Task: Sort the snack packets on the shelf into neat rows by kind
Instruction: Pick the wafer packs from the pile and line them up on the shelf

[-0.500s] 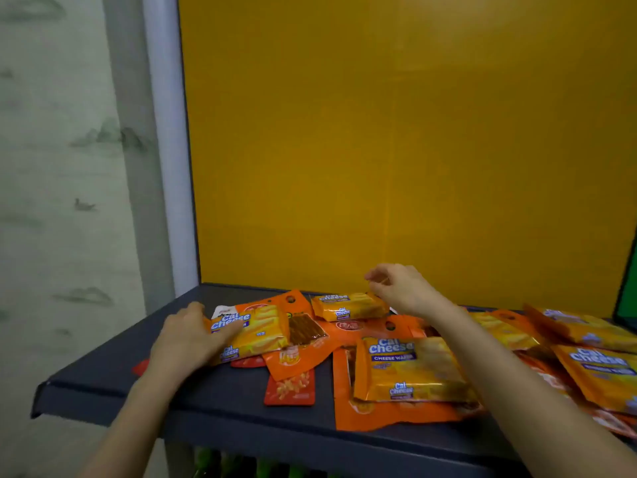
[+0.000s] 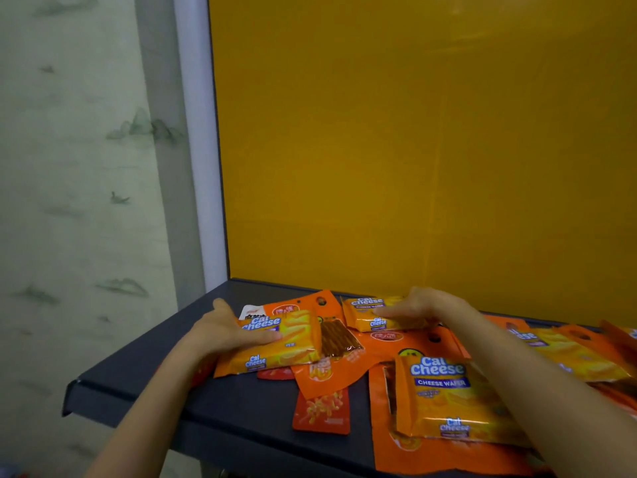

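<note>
yellow back panel point(image 2: 413, 150) behind dark shelf point(image 2: 138, 384). mixed snack packets point(image 2: 344, 370) heaped unsorted on shelf, middle to right. left hand point(image 2: 220, 334) grips left cal cheese packet point(image 2: 293, 343), thumb on top. right hand point(image 2: 424, 307) lies on rear cal cheese packet point(image 2: 362, 317), can't tell if gripping.

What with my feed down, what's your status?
Left hand grips left Cal Cheese packet. Right hand on rear Cal Cheese packet. Orange packets jumbled underneath.
</note>
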`<move>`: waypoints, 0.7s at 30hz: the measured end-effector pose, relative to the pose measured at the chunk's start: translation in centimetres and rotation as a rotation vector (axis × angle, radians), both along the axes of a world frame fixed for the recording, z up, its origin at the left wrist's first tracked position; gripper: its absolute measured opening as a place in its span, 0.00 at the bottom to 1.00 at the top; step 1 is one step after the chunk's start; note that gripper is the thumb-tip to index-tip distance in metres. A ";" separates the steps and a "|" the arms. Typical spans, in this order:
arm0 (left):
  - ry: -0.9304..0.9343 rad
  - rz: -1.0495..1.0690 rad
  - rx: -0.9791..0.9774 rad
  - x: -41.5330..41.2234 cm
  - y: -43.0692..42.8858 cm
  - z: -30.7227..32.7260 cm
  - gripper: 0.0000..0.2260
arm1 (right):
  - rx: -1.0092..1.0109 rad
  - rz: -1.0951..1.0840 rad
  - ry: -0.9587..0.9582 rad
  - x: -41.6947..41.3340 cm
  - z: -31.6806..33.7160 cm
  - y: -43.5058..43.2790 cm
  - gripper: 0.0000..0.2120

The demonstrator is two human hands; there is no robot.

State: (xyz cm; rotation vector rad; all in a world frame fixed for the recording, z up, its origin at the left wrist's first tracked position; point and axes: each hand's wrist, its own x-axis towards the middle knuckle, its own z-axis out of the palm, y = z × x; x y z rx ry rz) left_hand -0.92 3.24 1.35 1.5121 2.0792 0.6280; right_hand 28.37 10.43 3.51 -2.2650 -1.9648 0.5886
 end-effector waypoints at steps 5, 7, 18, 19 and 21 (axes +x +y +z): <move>-0.095 -0.021 0.082 0.3 0.4 -0.1 0.43 | 0.065 -0.074 0.250 0.2 0.0 0.4 0.50; -0.157 -0.036 0.131 0.4 0.4 -0.1 0.36 | 0.091 -0.099 0.243 0.1 0.1 0.6 0.50; -0.659 -0.103 0.044 -0.1 1.3 0.0 0.31 | 0.332 -0.164 0.289 0.3 1.6 0.3 0.25; -0.690 -0.121 0.044 -0.3 1.4 0.0 0.25 | 0.358 -0.169 0.288 0.4 2.0 0.1 0.21; -0.767 -0.152 0.058 -0.8 1.6 0.2 0.16 | 0.412 -0.172 0.366 0.7 2.7 -0.6 0.10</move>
